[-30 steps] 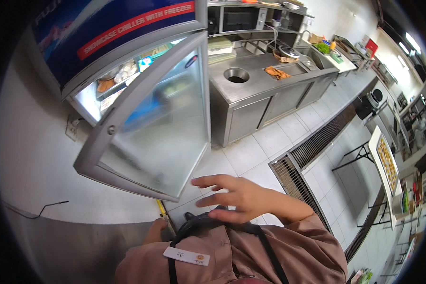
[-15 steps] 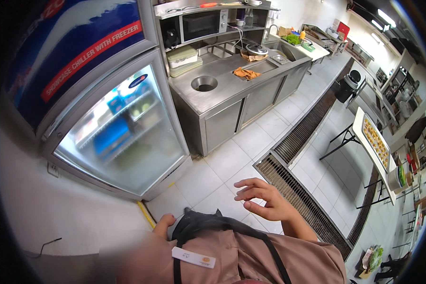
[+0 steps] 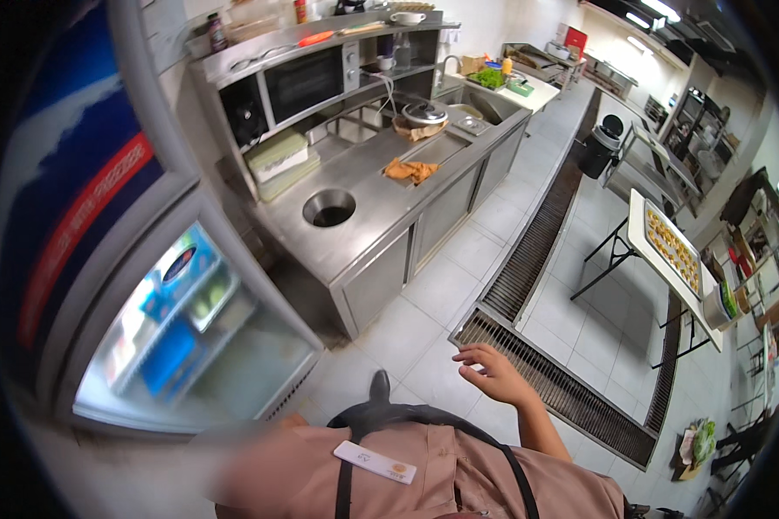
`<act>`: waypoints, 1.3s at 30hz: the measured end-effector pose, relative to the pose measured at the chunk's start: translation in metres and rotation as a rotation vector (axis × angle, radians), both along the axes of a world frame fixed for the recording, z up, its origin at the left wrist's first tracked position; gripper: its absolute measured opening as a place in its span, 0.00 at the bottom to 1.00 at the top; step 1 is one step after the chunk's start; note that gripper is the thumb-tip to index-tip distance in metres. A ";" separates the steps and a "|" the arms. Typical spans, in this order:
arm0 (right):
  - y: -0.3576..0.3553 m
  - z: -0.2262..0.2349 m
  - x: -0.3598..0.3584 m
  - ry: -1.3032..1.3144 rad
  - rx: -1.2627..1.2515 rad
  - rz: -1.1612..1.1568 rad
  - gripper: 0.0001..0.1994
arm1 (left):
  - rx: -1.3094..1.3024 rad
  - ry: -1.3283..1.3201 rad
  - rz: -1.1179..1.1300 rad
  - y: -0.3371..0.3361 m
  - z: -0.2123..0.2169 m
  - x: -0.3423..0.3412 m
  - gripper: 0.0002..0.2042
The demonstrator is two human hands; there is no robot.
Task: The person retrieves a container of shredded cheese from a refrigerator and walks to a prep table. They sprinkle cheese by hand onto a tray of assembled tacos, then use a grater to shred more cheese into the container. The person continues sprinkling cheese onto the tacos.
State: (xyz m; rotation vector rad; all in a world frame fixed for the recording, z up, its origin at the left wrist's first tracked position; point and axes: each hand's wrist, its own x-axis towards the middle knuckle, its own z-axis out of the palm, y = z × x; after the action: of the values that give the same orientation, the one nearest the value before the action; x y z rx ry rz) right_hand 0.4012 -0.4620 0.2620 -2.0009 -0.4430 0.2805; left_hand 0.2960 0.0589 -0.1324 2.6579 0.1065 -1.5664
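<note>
My right hand (image 3: 495,377) hangs in the air in front of my body, above the tiled floor. Its fingers are loosely bent and apart, with nothing in them. Of my left hand (image 3: 292,419) only a sliver shows by the lower left of my shirt; its fingers are hidden. To the left stands a glass-door fridge (image 3: 260,368) with its door closed and blue items on the shelves inside. Ahead is a steel counter (image 3: 299,246) with a round hole in its top. An orange cloth (image 3: 411,170) and a lidded pot (image 3: 425,113) sit on it.
A microwave (image 3: 305,86) stands on the counter's shelf beside stacked plastic containers (image 3: 281,164). Metal floor grates (image 3: 554,385) run along the right. A folding table (image 3: 637,223) holds a tray of small pieces (image 3: 673,246). Farther back stands a black bin (image 3: 599,154).
My view has turned left and moved nearer the counter. A shoe now shows ahead of me. My left hand has mostly dropped from sight; my right hand is still free.
</note>
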 end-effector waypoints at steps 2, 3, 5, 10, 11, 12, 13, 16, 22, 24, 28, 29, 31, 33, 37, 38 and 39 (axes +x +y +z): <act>-0.002 -0.066 0.035 0.059 -0.357 -0.164 0.15 | -0.039 0.027 -0.161 -0.003 0.000 0.072 0.19; -0.008 -0.105 0.052 0.111 -0.547 -0.211 0.17 | -0.061 0.041 -0.255 -0.008 0.001 0.111 0.19; -0.028 -0.188 0.058 0.312 -0.864 -0.230 0.20 | -0.114 0.035 -0.523 -0.027 0.003 0.203 0.19; -0.089 -0.372 0.004 1.013 -0.509 -0.416 0.21 | -0.274 -0.262 -0.341 -0.116 0.037 0.418 0.19; -0.101 -0.393 -0.020 1.021 -0.511 -0.413 0.20 | -0.270 -0.319 -0.286 -0.140 0.046 0.452 0.19; -0.113 -0.408 -0.038 1.087 -0.581 -0.452 0.18 | -0.305 -0.319 -0.225 -0.163 0.056 0.482 0.18; -0.120 -0.418 -0.053 1.135 -0.494 -0.471 0.19 | -0.322 -0.294 -0.148 -0.187 0.063 0.510 0.19; -0.131 -0.433 -0.045 1.274 -0.365 -0.588 0.19 | -0.384 -0.370 -0.199 -0.254 0.073 0.570 0.18; -0.174 -0.432 0.064 1.179 -0.208 -0.580 0.20 | -0.256 -0.231 -0.528 -0.343 0.067 0.618 0.18; -0.214 -0.427 0.107 1.117 -0.216 -0.513 0.21 | -0.168 -0.114 -0.556 -0.363 0.071 0.631 0.20; -0.332 -0.405 0.220 0.887 -0.535 -0.603 0.22 | -0.162 -0.086 -0.410 -0.400 0.080 0.687 0.20; -0.363 -0.392 0.243 0.778 -0.549 -0.703 0.21 | -0.150 -0.149 -0.411 -0.410 0.079 0.706 0.19; -0.428 -0.363 0.297 0.647 -0.620 -0.777 0.18 | -0.188 -0.255 -0.345 -0.427 0.075 0.742 0.17; -0.480 -0.333 0.346 0.712 -0.541 -0.830 0.18 | -0.286 -0.335 -0.206 -0.443 0.066 0.774 0.15; -0.542 -0.298 0.417 0.609 -0.549 -1.020 0.17 | -0.242 -0.298 -0.254 -0.470 0.042 0.832 0.14; -0.551 -0.299 0.430 0.607 -0.523 -1.055 0.17 | -0.261 -0.385 -0.371 -0.470 0.034 0.838 0.13; -0.552 -0.305 0.444 0.622 -0.526 -1.088 0.18 | -0.213 -0.304 -1.122 -0.483 0.021 0.860 0.13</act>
State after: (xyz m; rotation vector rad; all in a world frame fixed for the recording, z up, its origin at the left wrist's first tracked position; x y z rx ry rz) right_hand 0.8457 -1.0144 -0.0431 -2.1960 1.1921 0.3108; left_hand 1.1563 -0.4238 -0.1114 2.8047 -1.6812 -1.1023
